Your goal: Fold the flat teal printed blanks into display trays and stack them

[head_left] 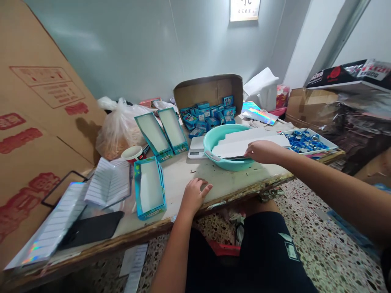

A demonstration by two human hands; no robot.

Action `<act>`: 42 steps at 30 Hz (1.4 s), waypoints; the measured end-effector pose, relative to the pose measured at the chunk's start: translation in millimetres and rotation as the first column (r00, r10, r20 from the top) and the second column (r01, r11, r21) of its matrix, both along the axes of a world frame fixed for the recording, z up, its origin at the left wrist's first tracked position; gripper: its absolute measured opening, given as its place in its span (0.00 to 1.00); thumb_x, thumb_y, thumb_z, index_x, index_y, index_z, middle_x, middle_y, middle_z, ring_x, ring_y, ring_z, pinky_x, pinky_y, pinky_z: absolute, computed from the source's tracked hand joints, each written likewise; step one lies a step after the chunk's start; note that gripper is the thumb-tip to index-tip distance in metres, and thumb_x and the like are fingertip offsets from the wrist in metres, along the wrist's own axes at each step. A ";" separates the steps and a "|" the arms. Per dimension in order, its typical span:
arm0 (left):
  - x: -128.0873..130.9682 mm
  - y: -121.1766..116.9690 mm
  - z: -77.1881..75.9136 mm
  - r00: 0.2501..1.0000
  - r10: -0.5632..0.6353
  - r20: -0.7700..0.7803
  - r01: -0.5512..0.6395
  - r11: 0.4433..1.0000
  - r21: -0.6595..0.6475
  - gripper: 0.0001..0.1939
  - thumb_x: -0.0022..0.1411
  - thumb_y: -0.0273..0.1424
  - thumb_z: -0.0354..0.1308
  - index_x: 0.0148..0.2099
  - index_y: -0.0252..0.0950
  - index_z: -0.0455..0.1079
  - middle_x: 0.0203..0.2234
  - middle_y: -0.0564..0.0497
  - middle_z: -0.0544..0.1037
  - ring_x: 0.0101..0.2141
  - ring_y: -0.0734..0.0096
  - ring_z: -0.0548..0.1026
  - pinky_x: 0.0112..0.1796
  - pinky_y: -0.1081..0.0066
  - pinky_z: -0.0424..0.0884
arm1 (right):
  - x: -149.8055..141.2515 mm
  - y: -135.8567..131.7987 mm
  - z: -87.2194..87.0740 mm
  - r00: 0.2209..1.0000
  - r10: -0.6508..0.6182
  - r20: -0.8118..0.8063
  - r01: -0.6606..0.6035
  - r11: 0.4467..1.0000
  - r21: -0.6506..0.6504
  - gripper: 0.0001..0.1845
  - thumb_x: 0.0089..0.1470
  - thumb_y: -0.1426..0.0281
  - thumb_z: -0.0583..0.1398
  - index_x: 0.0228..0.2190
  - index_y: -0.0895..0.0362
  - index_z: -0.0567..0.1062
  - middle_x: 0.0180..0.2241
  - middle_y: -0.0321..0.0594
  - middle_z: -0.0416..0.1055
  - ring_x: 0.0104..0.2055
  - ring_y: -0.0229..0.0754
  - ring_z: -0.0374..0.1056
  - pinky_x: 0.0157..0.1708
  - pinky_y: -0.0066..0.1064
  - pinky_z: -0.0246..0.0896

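"Fingers?"

"The right hand (263, 151) rests its curled fingers (255, 149) on white card strips (250, 145), with a dark strip (235, 158) just beneath them. I can't tell if they're pinching. The left hand (194, 196) lies on the worktop (232, 179), fingers spread."

"Where are the strips?"

"Lying across a teal basin (214, 140), with open blue boxes (161, 156) to its left."

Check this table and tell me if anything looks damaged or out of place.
The table's front edge looks worn, its surface chipped and peeling. The small blue boxes lie jumbled, spilling from the cut-open cardboard box.
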State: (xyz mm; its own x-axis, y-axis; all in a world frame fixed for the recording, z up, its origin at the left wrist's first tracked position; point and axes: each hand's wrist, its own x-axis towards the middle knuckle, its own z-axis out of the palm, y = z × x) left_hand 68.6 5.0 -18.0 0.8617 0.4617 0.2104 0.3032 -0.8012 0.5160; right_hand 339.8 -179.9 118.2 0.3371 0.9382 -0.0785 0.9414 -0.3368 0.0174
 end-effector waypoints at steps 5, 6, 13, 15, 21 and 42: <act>-1.7 0.9 -0.9 1.000 -0.007 0.002 0.007 1.000 -0.002 0.24 0.73 0.49 0.47 0.43 0.37 0.75 0.42 0.43 0.80 0.48 0.54 0.75 0.54 0.55 0.69 | 12.5 6.9 6.9 0.993 -0.031 -0.113 0.029 0.999 -0.024 0.17 0.64 0.65 0.57 0.36 0.59 0.84 0.36 0.47 0.81 0.33 0.41 0.71 0.33 0.30 0.58; -2.4 0.6 -1.0 1.000 0.001 0.001 -0.001 1.000 -0.003 0.24 0.73 0.49 0.47 0.43 0.36 0.75 0.42 0.43 0.80 0.48 0.54 0.75 0.53 0.54 0.69 | 14.1 7.4 5.2 0.988 -0.020 -0.153 0.019 1.000 -0.008 0.15 0.63 0.65 0.59 0.37 0.58 0.84 0.37 0.46 0.81 0.34 0.42 0.72 0.34 0.29 0.59; -6.5 0.1 -2.9 1.000 0.024 -0.011 -0.025 1.000 -0.003 0.23 0.72 0.50 0.49 0.40 0.37 0.76 0.42 0.43 0.79 0.48 0.54 0.75 0.53 0.54 0.69 | 19.7 7.3 0.2 0.968 0.104 -0.229 -0.098 0.995 0.037 0.13 0.62 0.72 0.58 0.39 0.56 0.84 0.37 0.45 0.82 0.38 0.46 0.74 0.37 0.32 0.61; -5.7 0.7 -1.8 1.000 0.016 -0.022 -0.016 1.000 -0.003 0.23 0.71 0.50 0.50 0.40 0.38 0.77 0.43 0.43 0.79 0.48 0.53 0.74 0.53 0.53 0.69 | 20.7 6.4 2.6 0.965 0.129 -0.228 -0.124 0.992 0.038 0.11 0.61 0.69 0.61 0.40 0.56 0.84 0.36 0.45 0.81 0.38 0.47 0.74 0.36 0.33 0.60; 3.7 5.3 1.5 0.999 -0.020 -0.030 0.019 1.000 -0.004 0.20 0.69 0.47 0.54 0.40 0.38 0.77 0.41 0.43 0.79 0.47 0.53 0.75 0.52 0.51 0.69 | 12.5 -2.3 11.5 0.975 0.104 -0.194 -0.101 0.995 0.023 0.14 0.64 0.70 0.58 0.40 0.58 0.84 0.36 0.47 0.81 0.38 0.47 0.74 0.36 0.34 0.61; -15.3 16.1 123.2 0.567 0.217 0.794 0.123 0.931 -0.343 0.56 0.47 0.59 0.70 0.71 0.48 0.51 0.67 0.39 0.64 0.65 0.50 0.66 0.60 0.54 0.68 | -105.2 21.4 79.5 0.916 0.171 -0.362 0.313 0.258 0.914 0.16 0.67 0.58 0.55 0.39 0.53 0.78 0.27 0.36 0.74 0.30 0.43 0.70 0.31 0.33 0.65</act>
